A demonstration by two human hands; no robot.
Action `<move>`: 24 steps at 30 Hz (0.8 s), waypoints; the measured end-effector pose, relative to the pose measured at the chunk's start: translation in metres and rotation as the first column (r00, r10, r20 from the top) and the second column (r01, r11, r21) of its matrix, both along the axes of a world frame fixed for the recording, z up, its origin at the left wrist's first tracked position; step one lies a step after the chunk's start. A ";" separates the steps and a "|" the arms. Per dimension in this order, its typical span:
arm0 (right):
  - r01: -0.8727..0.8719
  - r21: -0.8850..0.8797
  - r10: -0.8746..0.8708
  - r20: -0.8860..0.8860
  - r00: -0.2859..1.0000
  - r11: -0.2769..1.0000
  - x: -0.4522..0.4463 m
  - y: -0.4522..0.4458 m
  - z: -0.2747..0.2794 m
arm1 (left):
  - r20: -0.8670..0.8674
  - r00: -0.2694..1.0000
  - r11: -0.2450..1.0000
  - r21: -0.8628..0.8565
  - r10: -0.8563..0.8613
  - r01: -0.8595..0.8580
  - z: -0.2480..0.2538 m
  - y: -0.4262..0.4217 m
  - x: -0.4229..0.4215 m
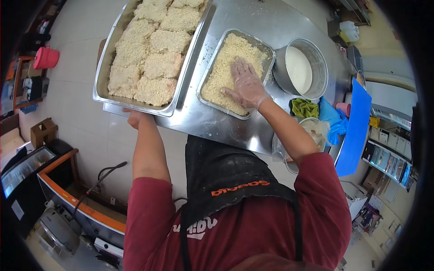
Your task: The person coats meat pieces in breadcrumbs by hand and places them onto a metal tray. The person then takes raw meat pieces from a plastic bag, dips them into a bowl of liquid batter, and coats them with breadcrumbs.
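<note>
Gloved right hand (247, 86) pressed on pale crumbs (210, 92) in a small metal tray (218, 107), fingers nearly flat, thumb spread away

Left hand (134, 118) is at the near edge of a large metal tray (103, 86) filled with coated pieces (158, 65), its fingers hidden, so their grip cannot be told; beside the small tray a round metal pot (322, 81) holds white liquid (297, 70), near a green cloth (304, 108) and blue bag (333, 123); crumbs dot the steel table (212, 126); beyond, a pinkish-red bucket (46, 58) and pale tiled floor (81, 106)

Metal counter (217, 131), specks (207, 49) strewn. On it: crumb tray (269, 50), pot (320, 74) just beside, green cloth (304, 107). Big tray (129, 103) over left end.
</note>
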State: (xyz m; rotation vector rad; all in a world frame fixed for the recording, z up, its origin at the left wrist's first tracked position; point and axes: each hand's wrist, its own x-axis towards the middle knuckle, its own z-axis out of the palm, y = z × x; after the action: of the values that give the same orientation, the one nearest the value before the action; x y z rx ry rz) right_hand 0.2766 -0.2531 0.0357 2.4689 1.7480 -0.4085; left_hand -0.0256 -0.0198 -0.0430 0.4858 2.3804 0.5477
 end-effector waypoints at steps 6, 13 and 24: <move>0.041 -0.029 -0.040 0.053 0.998 0.999 0.013 0.052 0.031 | 0.060 0.995 0.997 0.016 0.077 -0.078 -0.007 0.007 0.003; 0.104 -0.038 -0.109 -0.190 0.976 0.994 0.062 0.096 -0.022 | 0.041 0.997 0.998 -0.001 0.062 -0.062 -0.025 0.010 -0.004; 0.171 0.207 -0.110 -0.277 0.955 0.963 -0.002 0.020 0.041 | 0.068 0.995 0.997 -0.014 0.076 -0.075 0.024 -0.002 0.013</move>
State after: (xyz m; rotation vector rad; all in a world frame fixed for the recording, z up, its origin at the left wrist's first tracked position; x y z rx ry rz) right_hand 0.2749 -0.2336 0.0766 2.8291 1.8078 -0.6048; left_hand -0.0128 -0.0219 -0.0192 0.3672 2.3432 0.5747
